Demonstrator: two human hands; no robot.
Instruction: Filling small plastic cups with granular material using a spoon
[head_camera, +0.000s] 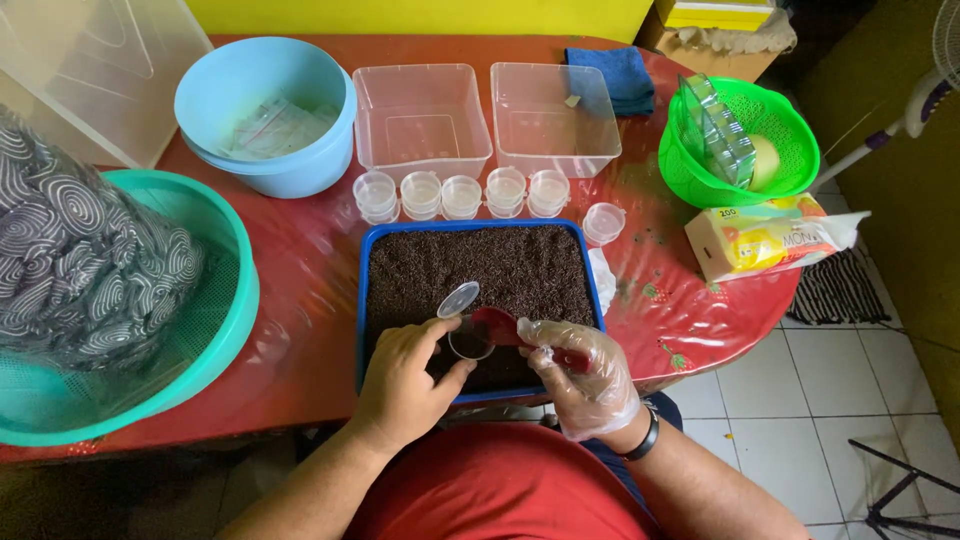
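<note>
From the head camera I looked down on a round desk (300, 270) with a red cover, and both hands were working over a blue tray (478, 229) filled with dark brown granular material. My bare left hand (405, 380) had its fingers closed around a small clear cup (470, 343) with a hinged lid standing open, holding it just above the near part of the tray. My right hand (585, 375), in a thin clear plastic glove with a dark band at the wrist, had its fingers clenched on the handle of a red scoop (497, 325), whose bowl sat right at the cup's rim, touching or nearly so; I could not tell which. Just beyond the tray stood a row of five small lidded cups (461, 194), with one more closed cup (603, 222) apart at the tray's far right corner. Behind those sat two empty clear rectangular containers (485, 118) side by side, a light blue bowl (268, 115) holding what looked like clear bags, and a folded blue cloth (620, 75). To the right lay a green basket (740, 145) and, near it, a yellow pack of tissues (770, 237) at the desk's edge. On the left a teal basket (215, 330) held patterned black-and-white fabric under clear plastic.
</note>
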